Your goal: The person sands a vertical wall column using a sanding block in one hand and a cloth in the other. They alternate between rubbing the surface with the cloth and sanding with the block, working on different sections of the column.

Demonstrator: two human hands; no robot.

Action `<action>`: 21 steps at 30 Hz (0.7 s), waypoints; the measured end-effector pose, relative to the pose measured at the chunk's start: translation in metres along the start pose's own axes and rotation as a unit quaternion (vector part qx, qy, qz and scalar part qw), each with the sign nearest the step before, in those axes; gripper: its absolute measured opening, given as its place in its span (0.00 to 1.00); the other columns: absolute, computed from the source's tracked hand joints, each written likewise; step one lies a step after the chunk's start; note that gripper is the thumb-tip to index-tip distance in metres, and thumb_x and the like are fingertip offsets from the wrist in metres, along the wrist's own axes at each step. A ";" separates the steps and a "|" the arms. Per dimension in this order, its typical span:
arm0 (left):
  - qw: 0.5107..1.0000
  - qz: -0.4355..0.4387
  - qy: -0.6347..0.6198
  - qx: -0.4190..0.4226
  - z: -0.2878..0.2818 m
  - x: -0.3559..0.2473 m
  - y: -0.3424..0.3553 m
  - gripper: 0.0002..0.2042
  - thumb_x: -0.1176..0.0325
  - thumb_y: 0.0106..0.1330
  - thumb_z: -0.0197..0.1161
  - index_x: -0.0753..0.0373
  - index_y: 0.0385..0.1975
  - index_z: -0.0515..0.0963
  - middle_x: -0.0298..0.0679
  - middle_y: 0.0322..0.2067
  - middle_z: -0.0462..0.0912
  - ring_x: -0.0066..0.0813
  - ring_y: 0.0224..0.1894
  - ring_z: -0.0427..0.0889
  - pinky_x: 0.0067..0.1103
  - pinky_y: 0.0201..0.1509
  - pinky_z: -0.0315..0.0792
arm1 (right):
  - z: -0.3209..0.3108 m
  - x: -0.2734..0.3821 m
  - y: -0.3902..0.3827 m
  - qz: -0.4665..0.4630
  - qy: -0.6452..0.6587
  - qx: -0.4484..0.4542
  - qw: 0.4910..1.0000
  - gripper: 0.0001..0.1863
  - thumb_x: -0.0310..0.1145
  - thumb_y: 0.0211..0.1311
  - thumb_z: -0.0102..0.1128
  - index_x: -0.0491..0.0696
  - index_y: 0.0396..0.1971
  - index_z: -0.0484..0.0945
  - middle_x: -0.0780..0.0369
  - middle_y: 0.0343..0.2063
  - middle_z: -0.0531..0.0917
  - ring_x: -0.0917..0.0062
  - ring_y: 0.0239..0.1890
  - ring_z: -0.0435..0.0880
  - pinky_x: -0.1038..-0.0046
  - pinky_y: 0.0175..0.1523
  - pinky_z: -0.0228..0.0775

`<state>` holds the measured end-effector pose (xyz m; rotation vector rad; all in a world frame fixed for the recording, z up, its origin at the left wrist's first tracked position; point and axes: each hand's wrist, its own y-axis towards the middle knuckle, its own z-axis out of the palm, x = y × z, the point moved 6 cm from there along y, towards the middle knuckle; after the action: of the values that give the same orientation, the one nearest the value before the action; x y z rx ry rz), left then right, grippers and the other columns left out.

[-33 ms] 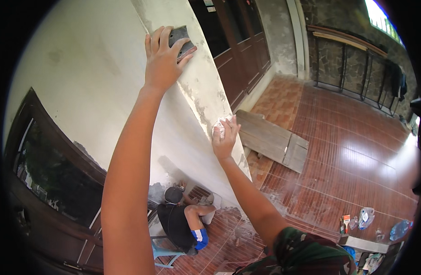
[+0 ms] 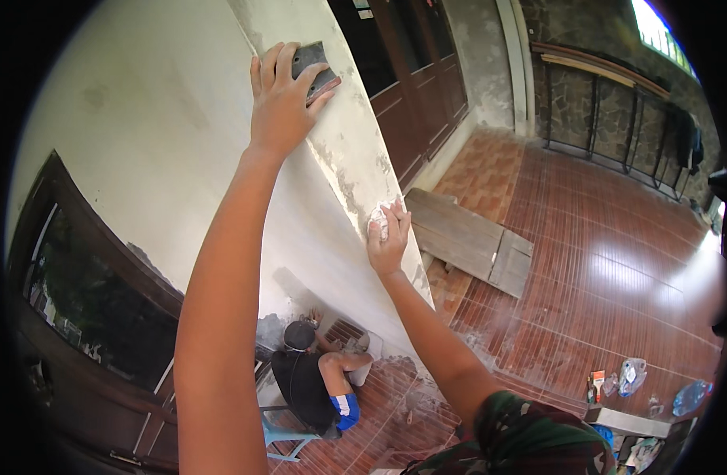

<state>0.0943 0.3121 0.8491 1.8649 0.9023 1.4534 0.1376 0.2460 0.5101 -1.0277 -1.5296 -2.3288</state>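
Observation:
High on the corner of a pale plastered wall (image 2: 362, 150), my left hand (image 2: 280, 111) is closed round a sanding block (image 2: 312, 65), flat and dark grey with small holes and a reddish edge. The block lies against the narrow face of the wall. Lower on the same face, my right hand (image 2: 389, 241) presses a crumpled white wad (image 2: 380, 220) to the surface; whether it is cloth or paper I cannot tell. Grey patches mark the plaster between my hands.
Below, a person in black (image 2: 304, 392) sits on a light-blue stool (image 2: 286, 435) by the wall. A wooden board (image 2: 466, 237) lies right of the wall. A paintbrush (image 2: 597, 385) and plastic bags (image 2: 632, 376) rest on the tiled floor. A dark-framed window (image 2: 102, 293) is at left.
My right hand has shifted slightly left with the white wad. My left hand stays in place. Below, the seated person's hand has come up to the wall.

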 end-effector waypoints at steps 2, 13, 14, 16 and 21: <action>1.000 0.002 0.001 -0.010 0.000 0.000 -0.001 0.19 0.56 0.61 0.73 0.48 0.52 0.82 0.40 0.65 0.67 0.44 0.72 0.58 0.51 0.76 0.46 | -0.005 -0.004 -0.004 -0.019 0.052 0.039 0.998 0.24 0.33 0.63 0.62 0.41 0.59 0.77 0.43 0.63 0.69 0.48 0.71 0.61 0.51 0.74 0.53; 1.000 -0.003 0.007 -0.015 0.003 0.000 -0.002 0.18 0.55 0.61 0.72 0.47 0.51 0.83 0.40 0.65 0.68 0.43 0.72 0.59 0.51 0.77 0.46 | 0.003 0.039 -0.046 -0.022 -0.006 0.052 0.998 0.30 0.27 0.68 0.57 0.39 0.69 0.63 0.42 0.69 0.58 0.43 0.73 0.54 0.48 0.76 0.48; 1.000 0.000 0.006 -0.022 0.002 0.000 -0.002 0.18 0.55 0.61 0.72 0.47 0.51 0.84 0.40 0.65 0.68 0.43 0.72 0.58 0.51 0.77 0.46 | 0.008 0.046 -0.038 -0.009 -0.011 0.052 0.999 0.30 0.27 0.68 0.56 0.39 0.69 0.63 0.42 0.69 0.58 0.43 0.73 0.54 0.48 0.76 0.48; 1.000 -0.002 0.008 -0.019 0.002 0.000 -0.002 0.18 0.55 0.61 0.72 0.47 0.51 0.84 0.40 0.66 0.68 0.43 0.72 0.58 0.50 0.77 0.46 | 0.019 0.058 -0.014 0.003 -0.009 0.047 0.999 0.28 0.25 0.69 0.54 0.41 0.69 0.65 0.42 0.69 0.59 0.43 0.73 0.54 0.48 0.75 0.48; 1.000 0.007 0.007 -0.024 0.002 -0.001 -0.002 0.18 0.54 0.62 0.72 0.46 0.51 0.84 0.40 0.66 0.67 0.44 0.73 0.58 0.50 0.77 0.45 | 0.036 0.064 0.051 0.036 -0.014 -0.006 0.999 0.26 0.27 0.72 0.51 0.41 0.68 0.65 0.43 0.67 0.61 0.46 0.71 0.58 0.51 0.75 0.51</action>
<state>0.0958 0.3128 0.8462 1.8320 0.8556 1.4855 0.1311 0.2671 0.5963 -1.1033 -1.4656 -2.2875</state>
